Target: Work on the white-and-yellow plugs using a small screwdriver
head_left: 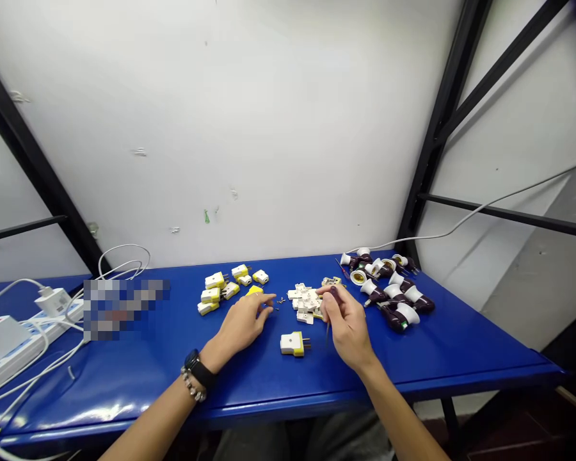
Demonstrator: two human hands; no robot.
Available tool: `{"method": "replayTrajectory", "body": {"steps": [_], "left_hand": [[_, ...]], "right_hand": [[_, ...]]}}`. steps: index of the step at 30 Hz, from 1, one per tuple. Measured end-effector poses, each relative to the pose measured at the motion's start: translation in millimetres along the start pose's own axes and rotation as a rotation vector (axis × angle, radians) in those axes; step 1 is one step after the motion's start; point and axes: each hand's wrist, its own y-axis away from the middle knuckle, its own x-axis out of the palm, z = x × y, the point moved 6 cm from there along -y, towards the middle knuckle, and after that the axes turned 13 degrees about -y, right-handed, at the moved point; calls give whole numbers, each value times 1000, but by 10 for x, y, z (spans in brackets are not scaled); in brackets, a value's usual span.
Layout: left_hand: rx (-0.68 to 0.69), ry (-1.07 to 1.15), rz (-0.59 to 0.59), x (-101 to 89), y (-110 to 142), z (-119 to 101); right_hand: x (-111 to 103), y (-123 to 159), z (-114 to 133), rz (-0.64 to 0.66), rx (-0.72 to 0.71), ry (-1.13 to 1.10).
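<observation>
My left hand (pixel 244 320) reaches over the blue table with thumb and index finger apart, beside a few small screws (pixel 281 300). In my right hand (pixel 349 325) is a screwdriver with a dark handle (pixel 335 292); its thin shaft points down toward the tabletop. A white and yellow plug (pixel 292 344) lies between my hands, nearer to me, its prongs facing right. Just left of my right hand sits a pile of open white plug housing parts (pixel 304 301). Several white and yellow plugs (pixel 211 294) are grouped beyond my left hand.
Several dark purple and white lamp holders (pixel 393 291) are heaped at the right. A power strip (pixel 48 326) with white chargers and loose cables (pixel 33 370) occupies the left end. Behind the blue table (pixel 134 378) rises a white wall, with black frame posts (pixel 436 137) at both sides.
</observation>
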Motion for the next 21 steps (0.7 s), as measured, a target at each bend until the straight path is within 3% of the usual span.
{"method": "replayTrajectory", "body": {"steps": [5,7,11,15,18,21], "left_hand": [[157,66,108,-89,318,-364],[196,35,146,-93,379,-470],[207,112,199,-93,352,-523],[225,307,256,-98,289,-490],[164,298,135,-138,163,-423],[115,152,-8,-138,-50,-447]], "right_hand": [[75,135,-30,474,149,539],[87,199,-134,588,199,685],[96,232,-267,588,217,806],[119,221,-213,601,202,812],[37,191,-126,574,203,820],[-149,178,-82,541,250,888]]}}
